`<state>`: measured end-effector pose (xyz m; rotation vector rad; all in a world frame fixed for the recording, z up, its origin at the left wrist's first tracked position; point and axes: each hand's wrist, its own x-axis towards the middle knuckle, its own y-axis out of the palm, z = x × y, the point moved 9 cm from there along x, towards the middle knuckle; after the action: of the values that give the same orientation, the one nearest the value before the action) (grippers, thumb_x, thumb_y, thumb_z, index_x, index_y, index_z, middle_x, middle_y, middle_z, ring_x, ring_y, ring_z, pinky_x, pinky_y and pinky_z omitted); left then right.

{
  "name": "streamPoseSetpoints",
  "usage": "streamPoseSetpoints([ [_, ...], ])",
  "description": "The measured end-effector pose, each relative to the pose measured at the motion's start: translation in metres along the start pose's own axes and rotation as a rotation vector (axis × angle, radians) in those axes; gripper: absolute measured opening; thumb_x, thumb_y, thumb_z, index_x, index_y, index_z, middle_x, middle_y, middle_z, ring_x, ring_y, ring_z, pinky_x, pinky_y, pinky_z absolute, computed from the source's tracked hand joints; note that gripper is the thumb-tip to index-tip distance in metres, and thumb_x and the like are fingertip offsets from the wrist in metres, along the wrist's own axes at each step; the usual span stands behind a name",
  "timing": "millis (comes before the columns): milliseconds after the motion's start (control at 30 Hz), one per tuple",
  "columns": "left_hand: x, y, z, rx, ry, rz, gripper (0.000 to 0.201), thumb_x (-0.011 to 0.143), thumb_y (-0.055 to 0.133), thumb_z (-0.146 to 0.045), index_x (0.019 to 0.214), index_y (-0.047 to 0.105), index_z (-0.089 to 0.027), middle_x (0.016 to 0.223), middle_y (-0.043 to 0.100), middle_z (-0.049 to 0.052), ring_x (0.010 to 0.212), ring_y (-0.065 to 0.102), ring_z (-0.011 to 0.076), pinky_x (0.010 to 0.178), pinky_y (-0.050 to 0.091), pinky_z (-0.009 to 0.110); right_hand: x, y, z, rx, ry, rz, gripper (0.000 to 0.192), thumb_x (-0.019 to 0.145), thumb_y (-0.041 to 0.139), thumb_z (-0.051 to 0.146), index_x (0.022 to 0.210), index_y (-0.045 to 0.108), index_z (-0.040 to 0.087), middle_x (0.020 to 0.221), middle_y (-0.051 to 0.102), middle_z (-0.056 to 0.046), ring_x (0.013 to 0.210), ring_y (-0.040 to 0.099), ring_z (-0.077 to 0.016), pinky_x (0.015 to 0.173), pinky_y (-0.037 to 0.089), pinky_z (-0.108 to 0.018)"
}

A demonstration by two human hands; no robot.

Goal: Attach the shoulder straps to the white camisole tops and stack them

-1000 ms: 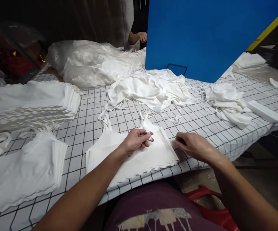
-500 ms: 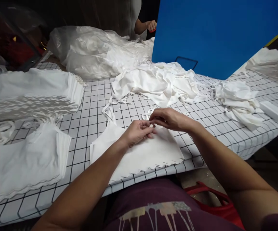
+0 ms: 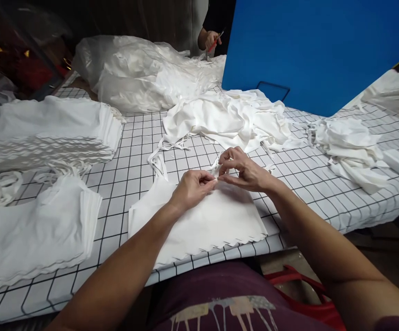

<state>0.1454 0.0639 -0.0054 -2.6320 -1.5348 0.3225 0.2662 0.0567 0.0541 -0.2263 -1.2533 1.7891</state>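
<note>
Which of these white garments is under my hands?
The flat garment at centre front, beneath left hand and right hand; the left-side stacks and crumpled heaps lie apart.

The top (image 3: 213, 225) looks like smooth, matt cloth, as does the stack (image 3: 41, 227) to its left. Behind the top are a pile (image 3: 227, 117) of creased matt cloth, a bag (image 3: 133, 76) of glossy, crinkled plastic and a smooth, matt panel (image 3: 306, 50).

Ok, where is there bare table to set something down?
Checked cloth lies bare between your right forearm and the right-hand pile; a narrower bare strip runs between the garment and left stacks. Crowded: the far side, with plastic bag and heap.
</note>
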Motion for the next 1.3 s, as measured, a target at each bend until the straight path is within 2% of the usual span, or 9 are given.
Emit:
streamPoseSetpoints([
  [67,0.001,0.000,0.001,0.004,-0.008,0.001,0.024,0.082,0.069,-0.036,0.082,0.072,-0.012,0.078,0.069,0.007,0.070,0.066,0.0154,0.067,0.057,0.029,-0.001,0.002,0.002,0.024,-0.015,-0.008,0.014,0.092,0.060,0.032,0.092,0.067,0.020,0.111,0.063,-0.010,0.105,0.054,-0.0238,0.093,0.041,-0.040],
  [233,0.001,-0.006,-0.005,0.143,0.038,0.011,0.022,0.083,0.065,-0.036,0.082,0.071,-0.014,0.077,0.068,0.005,0.069,0.063,0.0148,0.064,0.050,0.026,0.000,0.014,0.001,0.164,0.011,0.003,0.012,0.095,0.055,0.025,0.092,0.064,0.018,0.082,0.067,-0.004,0.075,0.058,-0.0156,0.075,0.044,-0.030],
  [367,-0.003,-0.007,-0.005,0.406,0.016,0.080,0.018,0.078,0.067,-0.035,0.077,0.068,-0.018,0.075,0.067,0.003,0.068,0.059,0.0160,0.058,0.040,0.025,-0.003,0.025,-0.001,0.163,0.019,0.062,0.012,0.094,0.054,0.023,0.091,0.063,0.016,0.083,0.065,-0.005,0.077,0.056,-0.0157,0.073,0.043,-0.029],
  [500,-0.007,-0.009,-0.002,0.643,-0.013,0.071,0.021,0.065,0.077,-0.032,0.077,0.065,-0.020,0.082,0.067,0.003,0.073,0.057,0.0187,0.058,0.034,0.025,-0.010,0.035,-0.006,0.184,0.100,0.140,0.013,0.095,0.051,0.023,0.092,0.061,0.015,0.084,0.061,-0.004,0.071,0.052,-0.0135,0.068,0.042,-0.027],
  [633,-0.008,0.000,0.003,0.641,-0.071,0.132,0.015,0.066,0.074,-0.029,0.073,0.063,-0.020,0.074,0.064,0.001,0.066,0.054,0.0169,0.055,0.031,0.026,-0.013,0.045,-0.008,0.230,0.136,0.201,0.013,0.095,0.051,0.023,0.090,0.060,0.015,0.080,0.061,-0.003,0.067,0.050,-0.0115,0.064,0.040,-0.024],
  [800,-0.009,0.007,0.006,0.623,-0.137,0.173,0.006,0.072,0.067,-0.026,0.072,0.067,-0.020,0.069,0.064,0.000,0.065,0.057,0.0161,0.056,0.033,0.025,-0.014,0.051,-0.012,0.208,0.124,0.250,0.013,0.094,0.057,0.025,0.094,0.064,0.014,0.084,0.064,-0.005,0.072,0.054,-0.0126,0.066,0.041,-0.025],
  [1000,-0.007,0.006,0.005,0.606,-0.128,0.149,0.019,0.072,0.064,-0.030,0.058,0.061,-0.018,0.058,0.057,-0.001,0.057,0.051,0.0134,0.055,0.031,0.026,-0.010,0.038,-0.002,0.246,0.099,0.151,0.020,0.097,0.054,0.032,0.092,0.065,0.016,0.085,0.058,-0.004,0.073,0.052,-0.0118,0.067,0.040,-0.025],
  [1133,-0.006,0.004,0.008,0.628,-0.149,0.127,0.028,0.073,0.065,-0.036,0.054,0.054,-0.019,0.050,0.047,-0.002,0.053,0.044,0.0124,0.053,0.028,0.027,-0.011,0.048,0.004,0.318,0.110,0.166,0.022,0.097,0.056,0.035,0.088,0.065,0.017,0.082,0.058,-0.003,0.073,0.053,-0.0120,0.067,0.041,-0.025],
  [1300,-0.004,0.004,0.010,0.655,-0.148,0.117,0.028,0.070,0.069,-0.033,0.052,0.052,-0.019,0.050,0.048,-0.002,0.053,0.045,0.0122,0.053,0.028,0.027,-0.013,0.054,0.002,0.356,0.145,0.154,0.024,0.095,0.058,0.034,0.081,0.063,0.016,0.076,0.055,-0.001,0.068,0.051,-0.0114,0.063,0.040,-0.025],
])
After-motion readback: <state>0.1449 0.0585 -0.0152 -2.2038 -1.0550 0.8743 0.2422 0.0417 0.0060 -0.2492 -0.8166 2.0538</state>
